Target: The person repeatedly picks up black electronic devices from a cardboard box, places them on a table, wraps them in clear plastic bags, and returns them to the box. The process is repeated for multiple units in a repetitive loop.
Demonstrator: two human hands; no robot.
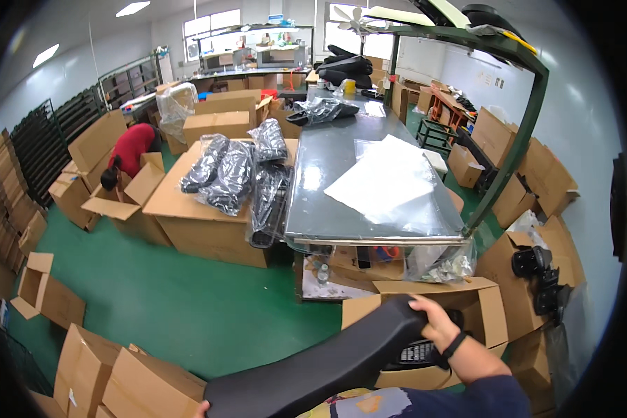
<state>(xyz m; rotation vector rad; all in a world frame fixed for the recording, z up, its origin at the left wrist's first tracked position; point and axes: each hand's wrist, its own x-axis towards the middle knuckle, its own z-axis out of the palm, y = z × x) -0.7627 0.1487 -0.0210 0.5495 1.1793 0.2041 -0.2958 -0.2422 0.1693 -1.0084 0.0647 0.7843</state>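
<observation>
Black seat pad (pixel 327 362) btwn both hands

Panel (pixel 320 366) held before an open box (pixel 467 306), table (pixel 341 181) behind, stacked boxes (pixel 209 209) left of table

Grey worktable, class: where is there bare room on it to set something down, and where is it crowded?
The grey worktable is bare along its left strip, between the clear plastic sheets and the bagged black parts on the cartons beside it. Its far end is crowded with bagged black items. Both hands, left hand and right hand, grip the long black panel.
</observation>
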